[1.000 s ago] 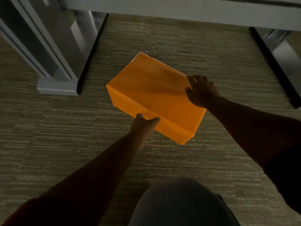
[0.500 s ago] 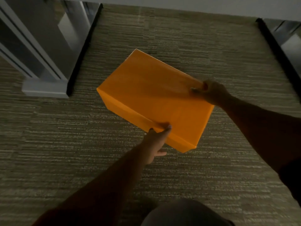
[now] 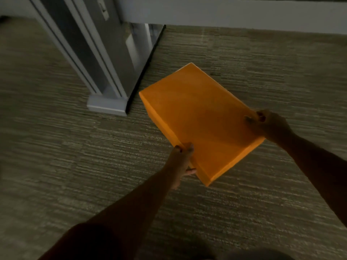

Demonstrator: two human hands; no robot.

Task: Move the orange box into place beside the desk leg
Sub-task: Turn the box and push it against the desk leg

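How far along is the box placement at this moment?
Done: both hands have a grip on the orange box, left hand on its near edge, right hand at its right edge. In hand: carrying it above the carpet. Left: setting it down beside the desk leg.

orange box (image 3: 202,117) | closed, angled | near desk leg (image 3: 107,85), apart

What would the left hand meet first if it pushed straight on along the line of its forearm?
The left hand is already gripping the orange box, so it meets that first. Depth is unclear beyond it.
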